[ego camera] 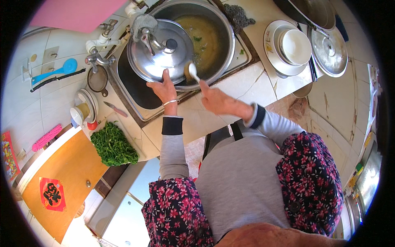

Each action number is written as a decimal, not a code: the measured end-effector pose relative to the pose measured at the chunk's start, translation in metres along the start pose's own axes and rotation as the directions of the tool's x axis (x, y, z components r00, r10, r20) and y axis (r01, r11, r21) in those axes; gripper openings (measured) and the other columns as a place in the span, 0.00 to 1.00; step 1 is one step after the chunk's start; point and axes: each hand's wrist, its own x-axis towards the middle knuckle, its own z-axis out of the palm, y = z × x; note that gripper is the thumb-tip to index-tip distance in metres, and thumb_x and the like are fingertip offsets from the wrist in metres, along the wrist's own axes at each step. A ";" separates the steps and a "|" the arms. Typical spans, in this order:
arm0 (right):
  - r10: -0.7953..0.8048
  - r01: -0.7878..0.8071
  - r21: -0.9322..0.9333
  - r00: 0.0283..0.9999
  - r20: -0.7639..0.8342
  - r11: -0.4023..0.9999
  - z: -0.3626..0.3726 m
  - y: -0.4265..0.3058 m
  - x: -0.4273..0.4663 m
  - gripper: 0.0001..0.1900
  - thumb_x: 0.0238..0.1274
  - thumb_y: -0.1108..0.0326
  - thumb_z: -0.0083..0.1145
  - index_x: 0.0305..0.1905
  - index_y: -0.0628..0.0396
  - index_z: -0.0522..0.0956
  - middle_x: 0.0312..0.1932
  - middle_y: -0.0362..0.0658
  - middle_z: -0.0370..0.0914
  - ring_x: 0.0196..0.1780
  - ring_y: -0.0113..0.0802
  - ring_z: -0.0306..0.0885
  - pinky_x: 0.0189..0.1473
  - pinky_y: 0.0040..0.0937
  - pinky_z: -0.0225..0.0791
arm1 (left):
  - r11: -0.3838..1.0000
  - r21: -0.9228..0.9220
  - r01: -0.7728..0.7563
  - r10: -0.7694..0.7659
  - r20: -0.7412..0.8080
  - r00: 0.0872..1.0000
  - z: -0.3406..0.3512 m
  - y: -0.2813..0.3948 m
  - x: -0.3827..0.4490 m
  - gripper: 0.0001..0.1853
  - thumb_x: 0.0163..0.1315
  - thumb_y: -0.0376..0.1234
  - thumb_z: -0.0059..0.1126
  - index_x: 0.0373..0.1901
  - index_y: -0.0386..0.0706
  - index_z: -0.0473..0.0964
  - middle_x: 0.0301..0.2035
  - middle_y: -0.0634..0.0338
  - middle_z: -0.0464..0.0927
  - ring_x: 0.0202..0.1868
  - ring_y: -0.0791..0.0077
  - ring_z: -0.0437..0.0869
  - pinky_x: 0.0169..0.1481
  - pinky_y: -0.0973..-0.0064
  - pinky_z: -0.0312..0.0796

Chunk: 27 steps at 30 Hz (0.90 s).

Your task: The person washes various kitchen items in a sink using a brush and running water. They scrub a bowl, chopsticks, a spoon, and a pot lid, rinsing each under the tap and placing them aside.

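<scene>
My left hand (165, 88), with a bracelet at the wrist, rests on the near rim of a domed metal pot lid (172, 64) with a dark knob. The lid leans over the left part of a large metal basin (226, 58) set in the sink; greenish-brown water (200, 37) with leaf bits lies in the basin. My right hand (216, 98) grips a brush with a white handle (193, 71); its blurred brown head is at the lid's right edge. A metal faucet (147, 40) wrapped in grey cloth reaches over the lid.
Stacked bowls and plates (268, 46) and another metal lid (330, 52) sit on the right. A dark scouring pad (237, 18) lies behind the basin. On the left are a strainer (97, 79), a small knife (115, 109), stacked dishes (92, 102) and chopped greens (114, 145) on a board.
</scene>
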 end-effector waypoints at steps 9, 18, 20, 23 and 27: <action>0.280 -0.279 0.027 0.953 -0.118 0.960 -0.054 0.017 0.084 0.27 0.61 0.68 0.45 0.63 0.68 0.57 0.34 0.67 0.78 0.38 0.62 0.80 0.40 0.54 0.74 | 0.949 -0.200 0.244 -0.187 0.264 0.946 -0.049 0.007 0.061 0.26 0.54 0.41 0.69 0.43 0.28 0.73 0.43 0.46 0.78 0.43 0.69 0.80 0.47 0.72 0.73; 0.060 -0.121 -0.282 0.975 -0.216 0.952 -0.065 -0.018 0.038 0.23 0.60 0.73 0.45 0.60 0.65 0.60 0.29 0.58 0.77 0.26 0.54 0.80 0.25 0.48 0.73 | 0.996 -0.085 0.001 0.001 0.026 1.000 -0.003 -0.002 -0.010 0.32 0.57 0.37 0.66 0.53 0.23 0.60 0.51 0.38 0.72 0.53 0.58 0.75 0.59 0.67 0.66; 0.003 -0.080 -0.284 0.964 -0.265 0.956 -0.040 0.012 0.058 0.17 0.60 0.73 0.42 0.53 0.67 0.63 0.28 0.58 0.78 0.27 0.54 0.80 0.25 0.48 0.74 | 0.997 -0.023 -0.078 0.079 0.034 0.996 -0.009 0.006 -0.003 0.32 0.57 0.40 0.66 0.47 0.23 0.60 0.46 0.31 0.73 0.48 0.45 0.78 0.54 0.61 0.68; -0.145 0.098 -0.354 0.983 -0.111 0.930 -0.036 0.018 0.021 0.26 0.53 0.71 0.51 0.53 0.84 0.68 0.25 0.61 0.78 0.15 0.33 0.71 0.13 0.33 0.63 | 1.000 -0.004 -0.027 0.027 0.043 0.999 -0.015 -0.005 0.004 0.31 0.58 0.41 0.65 0.46 0.23 0.61 0.44 0.31 0.74 0.47 0.45 0.78 0.53 0.60 0.68; 0.039 -0.029 -0.192 0.998 0.047 0.981 -0.034 -0.014 -0.003 0.27 0.56 0.73 0.46 0.60 0.77 0.60 0.34 0.69 0.78 0.31 0.54 0.77 0.31 0.48 0.70 | 0.998 0.058 -0.035 0.033 0.037 0.999 -0.003 -0.017 0.006 0.32 0.58 0.41 0.65 0.45 0.22 0.59 0.43 0.30 0.74 0.46 0.46 0.79 0.53 0.61 0.69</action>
